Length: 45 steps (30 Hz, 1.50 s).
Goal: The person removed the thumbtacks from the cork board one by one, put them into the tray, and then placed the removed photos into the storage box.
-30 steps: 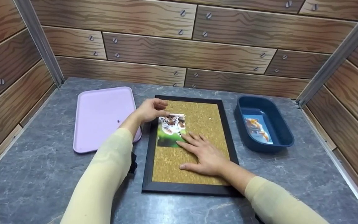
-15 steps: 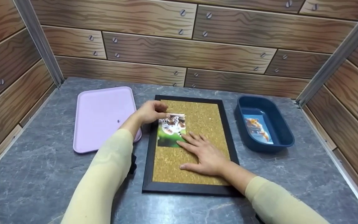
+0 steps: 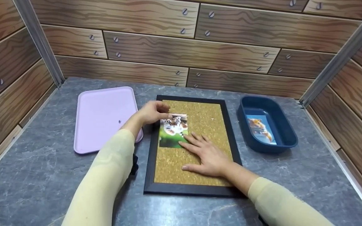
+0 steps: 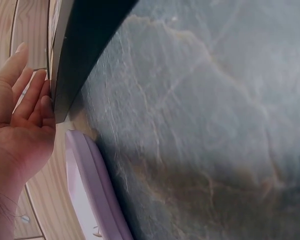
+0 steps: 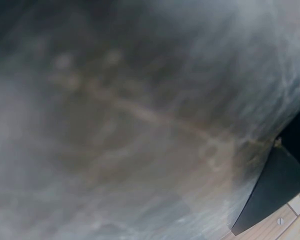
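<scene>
A tiger photo lies on the left part of a black-framed cork board. My left hand reaches over the board's left edge, its thumb pressing the photo's upper left corner; whether a pin sits under the thumb is hidden. In the left wrist view the left hand shows a straight thumb and loosely bent fingers beside the frame edge. My right hand lies spread on the cork, fingertips touching the photo's lower right side. The right wrist view does not show the right hand.
A lilac tray with one small dark item lies left of the board. To the right stands a dark blue bin holding an orange-animal photo. Wood-patterned walls enclose the grey marbled table.
The left hand has come down slightly, its thumb now a little lower on the photo's upper corner. The right hand and the photo have stayed in place.
</scene>
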Motion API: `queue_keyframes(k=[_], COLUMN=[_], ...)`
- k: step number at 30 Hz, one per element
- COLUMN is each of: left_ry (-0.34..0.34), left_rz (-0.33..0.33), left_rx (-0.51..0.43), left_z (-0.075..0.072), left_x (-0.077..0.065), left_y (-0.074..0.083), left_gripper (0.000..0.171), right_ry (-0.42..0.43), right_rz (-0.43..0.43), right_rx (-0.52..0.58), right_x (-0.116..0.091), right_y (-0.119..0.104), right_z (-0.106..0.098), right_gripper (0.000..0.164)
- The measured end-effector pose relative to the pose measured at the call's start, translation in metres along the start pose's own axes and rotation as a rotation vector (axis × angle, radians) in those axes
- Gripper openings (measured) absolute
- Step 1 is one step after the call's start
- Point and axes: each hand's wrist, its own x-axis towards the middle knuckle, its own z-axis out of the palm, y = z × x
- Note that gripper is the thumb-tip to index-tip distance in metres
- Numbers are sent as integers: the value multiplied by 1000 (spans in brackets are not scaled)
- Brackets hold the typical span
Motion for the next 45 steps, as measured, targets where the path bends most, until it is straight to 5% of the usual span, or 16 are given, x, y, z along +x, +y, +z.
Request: queue_keyframes(k=[6,12,26,45], left_ry=[-24,27,143,-148], left_rz=[3,7,-89,-163], left_rx=[-19,-71,-511,-452], left_z=[-1,-2,1,-13], left_x=[0,0,1,-23], left_y=[2,5,10,15], left_gripper=[48,49,47,54], right_ry=[4,-2,11,11], right_rz=[-1,5,-10,-9], right_rx=[-13,-11,3,-1], right_x=[0,-1,-1,0], right_y=[1,0,0,1], right_z=[0,0,0,0], right_gripper=[89,89,88,88])
